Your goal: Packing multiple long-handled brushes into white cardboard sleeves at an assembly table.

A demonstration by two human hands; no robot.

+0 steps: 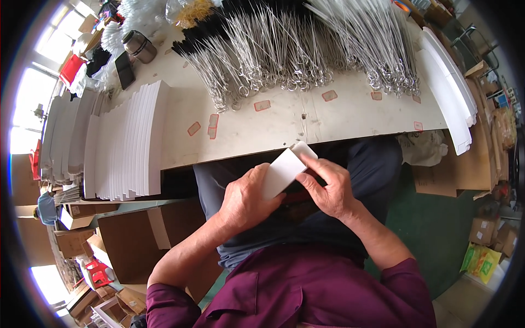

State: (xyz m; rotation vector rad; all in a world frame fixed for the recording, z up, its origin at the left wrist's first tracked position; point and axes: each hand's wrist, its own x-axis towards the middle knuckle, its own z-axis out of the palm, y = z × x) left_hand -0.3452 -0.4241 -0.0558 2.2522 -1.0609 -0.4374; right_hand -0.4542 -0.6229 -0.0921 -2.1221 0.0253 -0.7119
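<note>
- Head view, centre: the left hand (246,197) is wrapping firmly around a slim white box (281,174), apparently steadying its long body so the other hand is getting clear access to the end.
- The right hand (331,188) is working in a narrow pinch, thumb and forefinger sitting at the box's far end beside a raised flap (302,148) — a light grip, seemingly suited to thin card.
- The box is tilting above the lap, just in front of the table (246,128), probably because that is leaving both wrists free.
- Across the tabletop, looped wire stems (295,60) are lying with rings facing the person — likely for easy picking.
- To the left, a row of white cartons (128,145) is standing tightly side by side, presumably saving space; more white card pieces (445,87) are lying along the right edge.
</note>
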